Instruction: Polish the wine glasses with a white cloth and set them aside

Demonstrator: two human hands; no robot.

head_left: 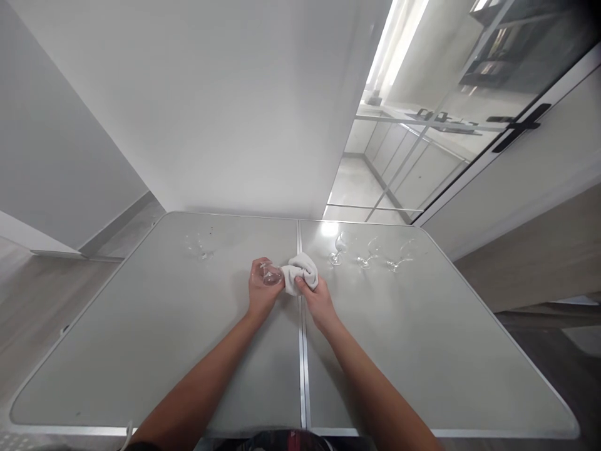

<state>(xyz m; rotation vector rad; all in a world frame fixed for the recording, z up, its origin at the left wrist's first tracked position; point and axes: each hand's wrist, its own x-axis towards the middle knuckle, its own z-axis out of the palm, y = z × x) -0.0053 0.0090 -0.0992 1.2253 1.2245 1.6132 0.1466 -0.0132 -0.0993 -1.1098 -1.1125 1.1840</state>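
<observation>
My left hand (263, 289) is wrapped around a clear wine glass (271, 274), tilted above the middle of the table. In my right hand (318, 299) is a bunched white cloth (301, 270), pressed up against the glass beside my left fingers. The cloth hides the part of the glass nearest my right hand. Both hands are close together over the table's centre seam.
Several clear stemmed glasses, one of them a wine glass (337, 252), stand right of centre on the folding table (389, 351). Another glass (203, 254) is at the back left. A white wall (225, 113) and a glazed door (399, 125) border the far edge.
</observation>
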